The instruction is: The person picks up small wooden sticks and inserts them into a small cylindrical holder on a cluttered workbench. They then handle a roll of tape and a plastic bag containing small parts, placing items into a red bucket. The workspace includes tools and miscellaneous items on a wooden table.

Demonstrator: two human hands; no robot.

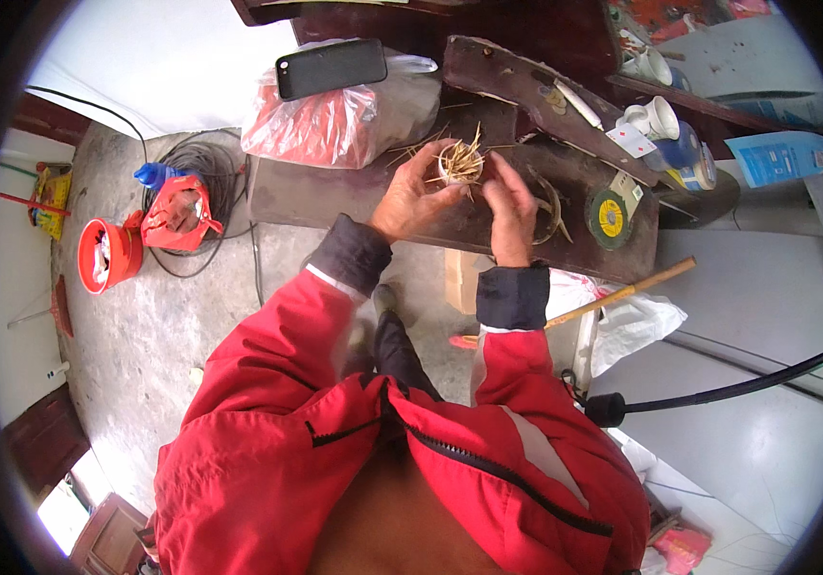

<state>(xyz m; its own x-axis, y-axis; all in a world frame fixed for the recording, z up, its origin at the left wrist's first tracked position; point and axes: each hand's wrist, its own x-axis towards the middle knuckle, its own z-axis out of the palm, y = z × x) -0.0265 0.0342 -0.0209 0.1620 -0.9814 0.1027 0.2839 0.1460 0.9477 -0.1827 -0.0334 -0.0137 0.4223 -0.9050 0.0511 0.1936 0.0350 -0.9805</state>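
My left hand [413, 199] is wrapped round a small white cup [445, 176], its thumb along the near side. Thin straw-coloured sticks [464, 158] fill the cup and poke out at different angles. On the cup's right side is my right hand [510, 203], fingers slightly curved and thumb apart; whether its fingertips touch the cup is hard to see. Both hands are over the near part of a dark brown table [311, 196]. A few loose sticks [409, 149] lie on the tabletop left of the cup.
A black phone [331, 69] rests on a plastic bag [311, 129] at the back left. Right of my hands are a green-and-yellow disc [610, 218], a curved strip [555, 206] and a blue bottle [684, 153]. A wooden stick [622, 292] slants below the table. A red bucket [107, 257] stands on the floor.
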